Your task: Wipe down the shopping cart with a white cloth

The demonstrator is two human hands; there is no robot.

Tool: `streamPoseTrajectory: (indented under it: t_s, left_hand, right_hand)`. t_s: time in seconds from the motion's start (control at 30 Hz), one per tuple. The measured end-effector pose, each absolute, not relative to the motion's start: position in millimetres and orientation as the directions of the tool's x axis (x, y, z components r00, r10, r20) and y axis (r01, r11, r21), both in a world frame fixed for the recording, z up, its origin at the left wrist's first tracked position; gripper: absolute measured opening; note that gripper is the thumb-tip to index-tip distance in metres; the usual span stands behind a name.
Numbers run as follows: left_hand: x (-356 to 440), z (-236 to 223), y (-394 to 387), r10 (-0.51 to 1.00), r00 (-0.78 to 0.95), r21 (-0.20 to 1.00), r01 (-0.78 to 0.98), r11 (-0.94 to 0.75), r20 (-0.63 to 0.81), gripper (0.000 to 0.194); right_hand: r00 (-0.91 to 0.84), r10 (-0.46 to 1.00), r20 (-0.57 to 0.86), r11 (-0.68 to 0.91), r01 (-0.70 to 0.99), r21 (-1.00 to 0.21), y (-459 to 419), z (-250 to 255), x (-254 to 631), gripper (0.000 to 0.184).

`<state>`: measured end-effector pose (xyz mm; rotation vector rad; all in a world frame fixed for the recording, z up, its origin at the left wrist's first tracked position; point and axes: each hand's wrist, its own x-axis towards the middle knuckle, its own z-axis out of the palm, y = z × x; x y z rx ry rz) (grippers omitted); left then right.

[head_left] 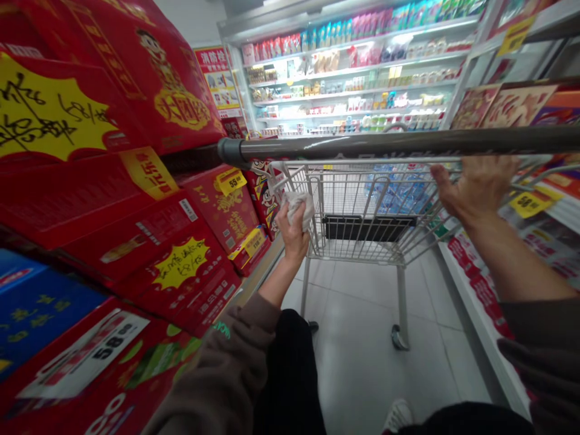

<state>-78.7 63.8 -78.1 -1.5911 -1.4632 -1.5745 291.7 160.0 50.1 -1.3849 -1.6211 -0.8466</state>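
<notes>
A wire shopping cart (362, 252) stands before me, its thick grey handle (344, 147) crossing the upper part of the view. My left hand (295, 237) is closed around a crumpled white cloth (299, 208) and presses it to the left side of the cart's wire frame. On the right, my right hand (483, 187) grips the cart just under the handle; the handle hides part of its fingers. Inside the basket, or seen through its wires, are blue-tinted clear bottles (401, 187); I cannot tell which.
Stacked red gift boxes (181, 266) with yellow price signs crowd the left side. A lit refrigerated shelf unit (357, 75) full of packaged goods spans the back. Shelves with red-and-white packs (483, 290) line the right. Grey floor tiles (357, 338) and a cart wheel (399, 337) show below.
</notes>
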Motion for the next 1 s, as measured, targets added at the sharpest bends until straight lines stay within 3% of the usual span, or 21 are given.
streamPoseTrajectory:
  t_s: [0.17, 0.37, 0.6, 0.83, 1.0]
  left_hand:
    - [-76, -63, 78, 0.264, -0.247, 0.315, 0.913, -0.258, 0.932, 0.063]
    - [-87, -107, 61, 0.398, -0.126, 0.23, 0.947, -0.224, 0.909, 0.051]
    - [-95, -54, 63, 0.283, -0.173, 0.239, 0.946, -0.218, 0.944, 0.063]
    - [-96, -103, 56, 0.435, -0.13, 0.258, 0.933, -0.249, 0.891, 0.056]
    - [-90, -77, 59, 0.308, -0.131, 0.222, 0.933, -0.285, 0.942, 0.056]
  right_hand:
    - [-0.061, 0.397, 0.916, 0.192, 0.981, -0.018, 157, 47, 286, 0.083]
    - [-0.053, 0.379, 0.924, 0.184, 0.983, -0.019, 153, 46, 275, 0.075]
    - [-0.022, 0.354, 0.935, 0.189, 0.981, -0.048, 151, 44, 270, 0.086]
    - [-0.036, 0.367, 0.929, 0.177, 0.984, -0.032, 147, 45, 265, 0.089]
    - [-0.019, 0.346, 0.938, 0.202, 0.978, -0.055, 145, 46, 261, 0.081]
